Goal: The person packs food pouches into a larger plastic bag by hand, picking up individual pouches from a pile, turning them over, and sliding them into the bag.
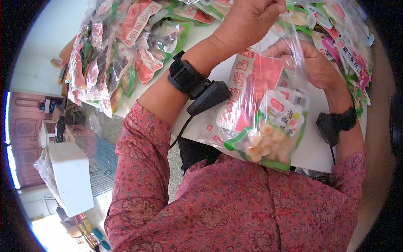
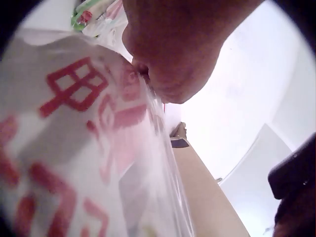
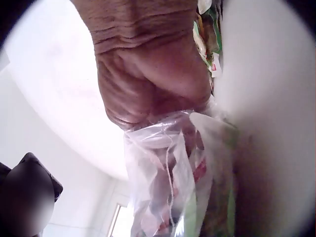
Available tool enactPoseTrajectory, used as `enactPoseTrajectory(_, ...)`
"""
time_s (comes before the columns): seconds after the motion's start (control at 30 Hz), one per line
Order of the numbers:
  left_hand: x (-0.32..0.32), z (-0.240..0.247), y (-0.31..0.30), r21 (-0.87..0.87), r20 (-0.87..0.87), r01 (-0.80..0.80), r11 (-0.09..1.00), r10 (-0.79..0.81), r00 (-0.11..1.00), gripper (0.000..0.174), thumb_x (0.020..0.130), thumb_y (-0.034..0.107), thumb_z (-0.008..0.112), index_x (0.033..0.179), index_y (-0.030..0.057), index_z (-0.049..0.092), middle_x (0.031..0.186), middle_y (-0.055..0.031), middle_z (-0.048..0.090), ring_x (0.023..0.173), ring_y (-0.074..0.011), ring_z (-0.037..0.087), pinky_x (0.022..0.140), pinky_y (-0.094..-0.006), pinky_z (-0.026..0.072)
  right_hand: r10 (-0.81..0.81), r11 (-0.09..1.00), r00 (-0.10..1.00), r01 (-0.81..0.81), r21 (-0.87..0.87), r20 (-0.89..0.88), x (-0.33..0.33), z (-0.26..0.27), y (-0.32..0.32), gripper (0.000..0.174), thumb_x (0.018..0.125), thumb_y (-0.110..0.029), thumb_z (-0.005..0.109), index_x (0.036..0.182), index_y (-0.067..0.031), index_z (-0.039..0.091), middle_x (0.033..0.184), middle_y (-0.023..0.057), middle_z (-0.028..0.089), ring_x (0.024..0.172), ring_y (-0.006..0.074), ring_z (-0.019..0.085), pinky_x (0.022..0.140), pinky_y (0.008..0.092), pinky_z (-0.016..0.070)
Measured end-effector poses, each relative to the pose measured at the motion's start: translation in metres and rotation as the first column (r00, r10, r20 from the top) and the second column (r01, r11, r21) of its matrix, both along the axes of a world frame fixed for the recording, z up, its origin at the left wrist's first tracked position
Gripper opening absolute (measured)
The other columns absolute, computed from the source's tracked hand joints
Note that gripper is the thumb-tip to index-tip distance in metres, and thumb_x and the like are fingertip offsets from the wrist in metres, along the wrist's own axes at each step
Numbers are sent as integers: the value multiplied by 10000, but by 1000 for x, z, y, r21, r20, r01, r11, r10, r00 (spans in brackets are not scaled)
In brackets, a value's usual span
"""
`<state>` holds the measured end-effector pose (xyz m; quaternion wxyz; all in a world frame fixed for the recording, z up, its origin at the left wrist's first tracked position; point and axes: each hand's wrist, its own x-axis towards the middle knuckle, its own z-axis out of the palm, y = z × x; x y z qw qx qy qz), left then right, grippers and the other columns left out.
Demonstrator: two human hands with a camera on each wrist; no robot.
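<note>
A clear plastic bag (image 1: 228, 113) with large red printed characters hangs in front of the person's body. At its front is a green-edged snack packet (image 1: 273, 138) with pale pieces showing through its window. My left hand (image 1: 256, 19) pinches the bag's top edge, fingers curled; in the left wrist view that fist sits right at the film. My right hand (image 1: 317, 63) is at the bag's upper right side, its bent fingers seen through the plastic. In the right wrist view, the heel of the right hand (image 3: 153, 89) meets the bag's edge; I cannot tell what its fingers hold.
Piles of similar red and green snack packets (image 1: 142, 54) cover the white table (image 1: 201, 122) at far left, with more packets (image 1: 346, 46) at right. A white foam box (image 1: 71, 178) and a wire cage (image 1: 98, 168) stand on the floor at left.
</note>
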<state>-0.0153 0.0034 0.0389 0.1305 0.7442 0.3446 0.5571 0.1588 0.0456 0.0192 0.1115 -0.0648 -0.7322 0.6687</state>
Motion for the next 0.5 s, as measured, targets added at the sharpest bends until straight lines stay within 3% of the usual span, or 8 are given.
enactPoseTrajectory(0.17,4,-5,2,-224,138,130,966,-101,985,85,880,69,418,795,65,426,648,32,331,586,-52,323,524,-187,316,41,991,999,-39,124,-14,0,0,-3,278,829,-231,552,1011,-20,543,978,42,567,913,121,529,832,260,406)
enactPoseTrajectory(0.2,0,-15,11,-172,148,155,973,-130,980,74,881,116,438,847,64,477,679,32,429,574,-47,370,508,-183,333,75,994,997,-75,78,2,-1,-2,0,271,832,-230,549,1007,-23,543,980,39,566,904,117,529,819,255,412)
enactPoseTrajectory(0.23,-2,-24,9,-160,145,169,973,-146,979,74,881,116,438,847,64,477,679,32,429,574,-47,370,508,-183,333,103,994,995,-103,37,12,-1,-5,2,263,834,-229,547,1003,-27,543,981,36,565,896,114,530,806,249,417)
enactPoseTrajectory(0.3,-2,-27,16,-256,112,4,967,26,993,100,879,142,481,839,51,482,654,41,428,555,-44,383,490,-179,334,18,997,1000,-18,76,-7,-2,-10,2,227,836,-192,537,989,-27,565,926,36,576,868,119,542,768,260,437)
enactPoseTrajectory(0.4,0,-28,11,-443,292,152,883,-18,956,104,876,154,476,820,68,489,613,50,413,525,-31,361,452,-174,290,-204,906,979,184,381,11,-2,-13,2,170,802,-157,525,896,-31,589,853,84,603,783,171,581,693,318,468)
enactPoseTrajectory(0.43,-1,-30,11,-518,315,170,838,2,949,88,874,128,466,818,66,495,598,49,416,521,-27,363,444,-176,291,-218,894,976,198,403,5,4,-3,0,170,802,-157,525,896,-31,589,853,84,603,783,171,581,693,318,468)
enactPoseTrajectory(0.47,-3,-35,12,-503,311,175,847,-12,950,88,874,128,466,818,66,495,598,49,416,521,-27,363,444,-176,291,-343,632,939,212,746,23,8,6,-4,147,782,-134,509,851,-25,581,817,108,594,763,223,582,680,357,463)
enactPoseTrajectory(0.5,-3,-38,11,-561,316,240,792,-63,947,79,870,128,475,827,66,500,600,49,417,518,-26,362,439,-175,284,-458,266,889,150,952,-11,10,12,-5,129,762,-111,493,806,-19,573,780,132,585,743,275,583,668,396,458)
